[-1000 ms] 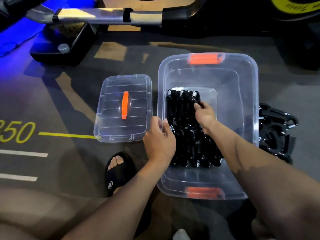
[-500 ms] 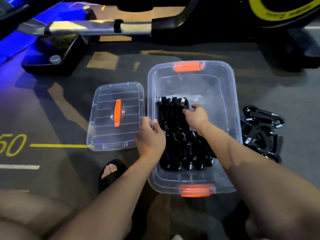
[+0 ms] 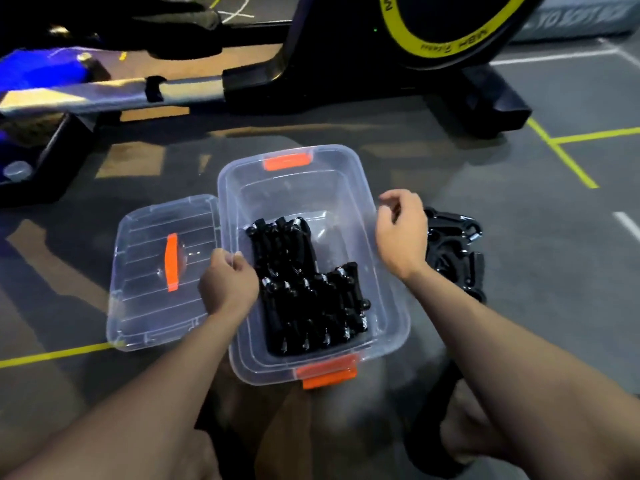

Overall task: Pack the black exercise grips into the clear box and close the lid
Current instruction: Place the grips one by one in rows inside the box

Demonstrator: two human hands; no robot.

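My right hand (image 3: 401,233) hangs empty, fingers loosely curled, over the right rim of the clear plastic box (image 3: 391,306), where packed black spring grips (image 3: 304,292) lie lengthwise. The loose black pile of grips (image 3: 453,251) sits on the floor just beyond its knuckles, nearest that hand. My left hand (image 3: 228,285) rests curled on the box's left rim; whether it pinches the wall I cannot tell.

One clear box (image 3: 388,271); one clear lid (image 3: 138,258) with one orange handle (image 3: 171,263); two orange latches (image 3: 286,162) on the box; two heaps of black exercise grips (image 3: 304,292), individual count not discernible; two hands (image 3: 228,285)
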